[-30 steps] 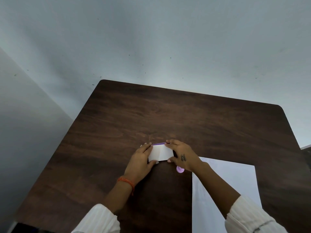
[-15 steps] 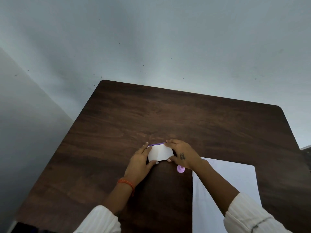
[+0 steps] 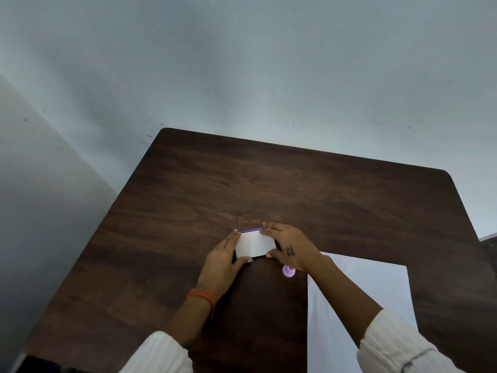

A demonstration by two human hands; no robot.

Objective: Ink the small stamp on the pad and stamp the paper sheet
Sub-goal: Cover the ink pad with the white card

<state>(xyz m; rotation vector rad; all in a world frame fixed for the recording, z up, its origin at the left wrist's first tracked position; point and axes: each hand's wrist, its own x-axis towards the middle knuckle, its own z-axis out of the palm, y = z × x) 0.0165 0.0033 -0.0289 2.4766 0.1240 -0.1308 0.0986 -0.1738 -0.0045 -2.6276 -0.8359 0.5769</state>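
Note:
A small white ink pad case (image 3: 254,244) with a purple strip along its far edge lies on the dark wooden table (image 3: 295,189). My left hand (image 3: 222,261) grips its left side and my right hand (image 3: 291,247) grips its right side. A small pink stamp (image 3: 288,271) stands on the table just under my right wrist. The white paper sheet (image 3: 376,289) lies at the near right, partly covered by my right forearm.
The table stands in a corner, with a pale wall (image 3: 242,63) behind it and another wall on the left. The table's far edge and rounded far-right corner are in view.
Both hands stay on the ink pad case and have barely shifted. The stamp and paper have not moved.

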